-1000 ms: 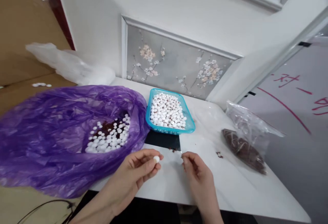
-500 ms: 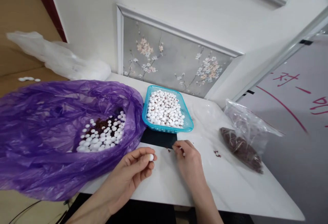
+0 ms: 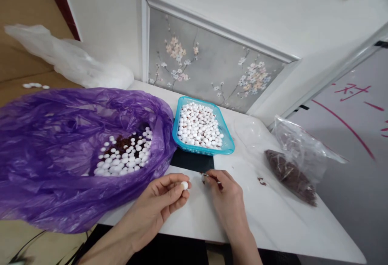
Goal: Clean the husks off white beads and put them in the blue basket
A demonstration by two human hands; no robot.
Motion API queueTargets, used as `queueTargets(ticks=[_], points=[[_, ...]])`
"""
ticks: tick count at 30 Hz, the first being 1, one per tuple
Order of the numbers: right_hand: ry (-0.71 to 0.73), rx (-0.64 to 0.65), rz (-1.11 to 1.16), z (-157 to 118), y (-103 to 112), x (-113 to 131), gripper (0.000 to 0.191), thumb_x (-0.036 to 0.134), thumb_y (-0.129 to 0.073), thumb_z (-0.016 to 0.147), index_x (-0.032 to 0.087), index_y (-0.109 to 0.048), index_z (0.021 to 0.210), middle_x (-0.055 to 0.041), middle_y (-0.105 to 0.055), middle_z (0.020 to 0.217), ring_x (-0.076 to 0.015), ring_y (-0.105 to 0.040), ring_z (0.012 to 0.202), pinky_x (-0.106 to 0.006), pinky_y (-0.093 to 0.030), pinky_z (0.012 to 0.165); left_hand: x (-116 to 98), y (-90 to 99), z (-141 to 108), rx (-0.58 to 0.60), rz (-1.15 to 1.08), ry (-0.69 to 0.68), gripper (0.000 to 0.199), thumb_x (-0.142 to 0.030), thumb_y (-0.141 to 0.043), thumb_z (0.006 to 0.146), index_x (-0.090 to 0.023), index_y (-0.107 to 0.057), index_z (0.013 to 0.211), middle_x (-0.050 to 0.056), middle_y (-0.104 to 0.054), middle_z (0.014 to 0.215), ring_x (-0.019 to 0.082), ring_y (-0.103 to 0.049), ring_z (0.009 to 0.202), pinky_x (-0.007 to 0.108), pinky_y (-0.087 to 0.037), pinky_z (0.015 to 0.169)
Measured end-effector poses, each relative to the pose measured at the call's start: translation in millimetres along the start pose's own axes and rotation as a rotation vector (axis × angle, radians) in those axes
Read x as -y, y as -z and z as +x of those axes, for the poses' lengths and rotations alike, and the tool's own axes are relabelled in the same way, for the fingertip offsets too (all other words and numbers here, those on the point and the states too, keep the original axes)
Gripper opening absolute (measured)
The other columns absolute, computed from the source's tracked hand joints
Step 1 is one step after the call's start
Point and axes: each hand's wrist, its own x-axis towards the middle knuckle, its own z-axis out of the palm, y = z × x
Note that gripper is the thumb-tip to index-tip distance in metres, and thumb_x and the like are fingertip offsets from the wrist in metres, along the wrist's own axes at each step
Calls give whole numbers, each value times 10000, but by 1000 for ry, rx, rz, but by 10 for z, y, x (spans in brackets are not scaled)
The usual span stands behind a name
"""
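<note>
Tabletop (image 3: 279, 220), ball (image 3: 184, 185) in left fingers (image 3: 173, 194)

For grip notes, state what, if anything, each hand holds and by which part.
The left hand pinches a white ball, its fingers covering the ball's left side. The right hand is at small brown bits; whether it holds any cannot be told.

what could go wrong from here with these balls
The small white ball pinched in the left hand might slip and roll across the table. The teal basket is full of similar balls, so a knock could spill some. The purple bag lies open with more balls inside, so a tug might tip some out.
</note>
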Motion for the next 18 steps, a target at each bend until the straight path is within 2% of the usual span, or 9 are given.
queueTargets(ticks=[4, 7, 12, 15, 18], points=[[-21, -44, 37, -20, 58, -78, 145, 269, -573, 839, 217, -708, 844, -49, -667, 958, -196, -616, 852, -308, -474, 769, 1, 17, -18, 5, -5, 9, 212, -221, -835, 670, -165, -757, 858, 19, -713, 875, 86, -653, 755, 158, -538, 771], [-58, -20, 189, -102, 102, -66, 144, 316, -604, 845, 227, -716, 850, -46, -668, 988, -188, -623, 879, -298, -496, 791, 6, 24, -16, 29, -1, 5, 206, -229, -819, 694, -164, -757, 879, 28, -718, 900, 86, -653, 766, 155, -536, 771], [-158, 70, 587, -270, 105, 192, 74, 257, -727, 778, 247, -703, 848, 0, -670, 840, -145, -637, 775, -256, -521, 732, 13, 15, 14, 42, -21, 0, 232, -241, -826, 683, -169, -752, 891, 15, -713, 826, 70, -642, 700, 136, -536, 704], [-88, 127, 752, -311, 83, 347, 97, 167, -742, 759, 249, -707, 799, 13, -628, 846, -125, -629, 805, -231, -515, 741, 18, 29, 18, 39, -32, -5, 209, -254, -812, 701, -185, -739, 884, 7, -707, 785, 69, -635, 665, 138, -535, 657], [-60, 200, 860, -325, 53, 401, 116, 144, -745, 761, 254, -718, 785, 17, -607, 859, -115, -632, 786, -235, -515, 727, 13, 45, 7, 59, -51, -15, 169, -286, -782, 736, -178, -728, 855, 9, -697, 740, 66, -621, 616, 141, -531, 612]])
